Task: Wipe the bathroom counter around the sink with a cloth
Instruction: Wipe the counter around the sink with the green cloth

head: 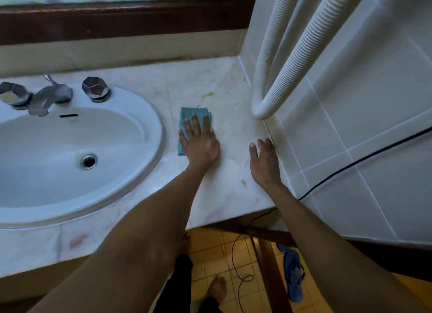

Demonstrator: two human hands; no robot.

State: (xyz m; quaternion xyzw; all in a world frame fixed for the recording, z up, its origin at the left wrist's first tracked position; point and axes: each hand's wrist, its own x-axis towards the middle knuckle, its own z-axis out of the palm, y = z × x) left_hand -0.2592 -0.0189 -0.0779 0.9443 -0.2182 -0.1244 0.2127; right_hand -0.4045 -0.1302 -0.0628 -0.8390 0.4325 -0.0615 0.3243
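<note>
A folded teal cloth (189, 116) lies flat on the pale marble counter (229, 188), just right of the white oval sink (70, 149). My left hand (201, 144) presses palm-down on the cloth, fingers spread and pointing away from me. My right hand (263, 163) rests flat on the bare counter, fingers apart, its edge against the tiled side wall (350, 116). It holds nothing. A small yellow stain (207, 94) marks the counter beyond the cloth.
A chrome tap (46, 97) with two faceted knobs stands behind the basin. Two white ribbed hoses (287, 79) loop down to the counter's right corner. A black cable (350, 165) runs across the tiles. Below are the floor, a blue sandal (294, 275) and my foot.
</note>
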